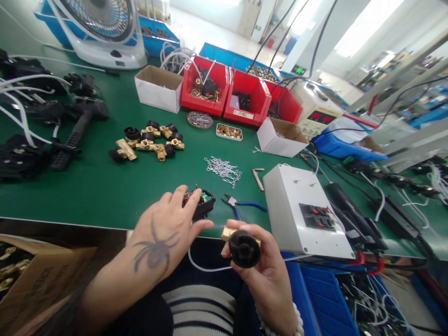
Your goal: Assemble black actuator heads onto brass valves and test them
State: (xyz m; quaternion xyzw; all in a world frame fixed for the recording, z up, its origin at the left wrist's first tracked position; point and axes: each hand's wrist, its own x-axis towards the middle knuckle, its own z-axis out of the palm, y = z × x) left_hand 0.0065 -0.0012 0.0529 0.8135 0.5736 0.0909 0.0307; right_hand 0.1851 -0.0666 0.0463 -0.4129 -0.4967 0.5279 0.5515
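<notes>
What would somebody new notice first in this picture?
Probably the big spider drawing on the back of the left hand, right at the front. Next might be the brass fitting with a round black cap in the right hand, or the bright red bins along the far side of the green table.

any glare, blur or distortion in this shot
Head view, background: the floor looks washed out by glare; head view, upper right: the red digits are too blurred to read; head view, edges: apparent lens stretching; head view, foreground: the right hand and black-capped brass piece have clear outlines.
</notes>
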